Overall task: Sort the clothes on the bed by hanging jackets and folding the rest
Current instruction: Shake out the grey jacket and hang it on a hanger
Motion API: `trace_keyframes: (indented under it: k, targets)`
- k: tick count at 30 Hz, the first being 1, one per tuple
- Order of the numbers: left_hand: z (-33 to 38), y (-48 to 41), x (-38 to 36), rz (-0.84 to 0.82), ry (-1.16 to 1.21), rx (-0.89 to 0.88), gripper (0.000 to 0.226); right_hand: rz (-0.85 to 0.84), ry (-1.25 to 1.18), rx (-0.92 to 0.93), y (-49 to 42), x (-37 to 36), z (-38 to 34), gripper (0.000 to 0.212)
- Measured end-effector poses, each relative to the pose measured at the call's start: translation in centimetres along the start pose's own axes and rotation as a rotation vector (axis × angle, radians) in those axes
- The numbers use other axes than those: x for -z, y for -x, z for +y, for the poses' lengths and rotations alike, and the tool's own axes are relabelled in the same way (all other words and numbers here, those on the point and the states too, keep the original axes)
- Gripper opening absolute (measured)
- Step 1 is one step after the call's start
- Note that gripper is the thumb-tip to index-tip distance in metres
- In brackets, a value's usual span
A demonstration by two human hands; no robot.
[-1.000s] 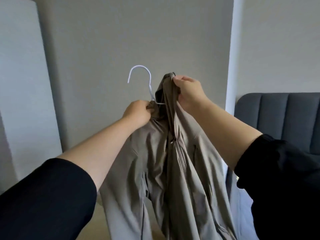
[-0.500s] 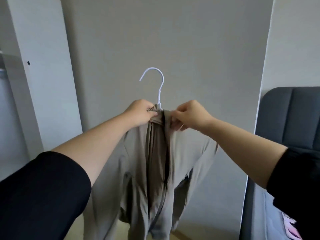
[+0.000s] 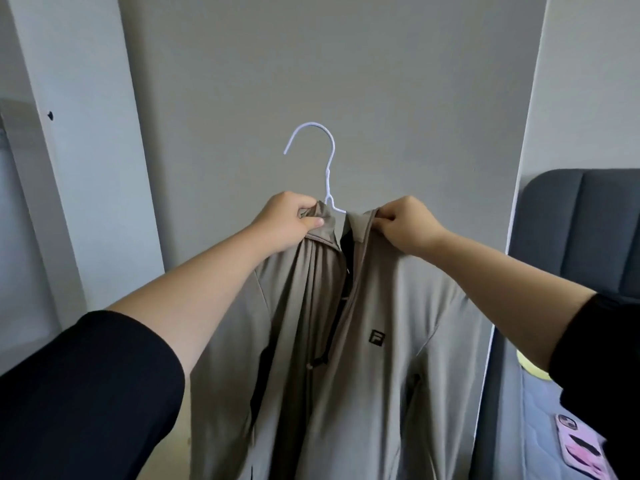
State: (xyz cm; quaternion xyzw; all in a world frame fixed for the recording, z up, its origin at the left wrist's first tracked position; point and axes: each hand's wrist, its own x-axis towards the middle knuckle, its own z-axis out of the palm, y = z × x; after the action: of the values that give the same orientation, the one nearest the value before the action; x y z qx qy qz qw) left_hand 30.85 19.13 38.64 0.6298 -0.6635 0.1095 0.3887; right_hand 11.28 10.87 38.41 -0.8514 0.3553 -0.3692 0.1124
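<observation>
A taupe zip jacket (image 3: 388, 306) with a small black logo on the chest hangs in front of me on a white wire hanger (image 3: 327, 168), whose hook stands free above the collar. My left hand (image 3: 287, 223) grips the left side of the collar together with the hanger's shoulder. My right hand (image 3: 407, 225) pinches the right side of the collar. The jacket front is open at the neck and hangs down out of view. The hanger's arms are hidden inside the fabric.
A grey wall (image 3: 311, 81) is right behind the jacket. A white wardrobe panel (image 3: 79, 133) stands at the left. At the right are a dark grey padded headboard (image 3: 581, 230) and the bed (image 3: 526, 427) with a pink phone (image 3: 575, 445) on it.
My right hand came down from the bunched collar top and pulled the right side outward. The jacket has spread over the hanger, showing the chest logo. The view has turned left.
</observation>
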Motion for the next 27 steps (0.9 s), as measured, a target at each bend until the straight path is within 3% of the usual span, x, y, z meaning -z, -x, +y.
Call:
trace_keyframes:
  k: [4, 10, 18, 23, 25, 27]
  targets:
    - [-1.7, -0.1, 0.9, 0.0, -0.196, 0.057, 0.026, 0.266, -0.019, -0.084, 0.0, 1.8, 2.1, 0.025]
    - [-2.6, -0.2, 0.2, -0.189, -0.305, 0.112, 0.036, 0.388, -0.021, -0.171, 1.3, 1.8, 4.0, 0.023]
    - [-0.3, -0.8, -2.0, -0.021, -0.336, 0.009, 0.026, 0.436, -0.052, -0.022, 2.8, 1.7, 4.6, 0.018]
    - [-0.9, -0.8, -3.2, 0.219, -0.284, 0.159, 0.03, 0.338, 0.038, -0.195, 3.2, 2.7, 7.6, 0.02]
    - [-1.3, -0.7, -3.6, 0.244, -0.267, 0.194, 0.031, 0.383, 0.114, -0.217, 3.9, 2.8, 8.7, 0.019]
    - [-1.4, -0.5, -3.9, 0.269, -0.253, 0.205, 0.034, 0.456, 0.11, -0.184, 4.3, 2.9, 8.7, 0.034]
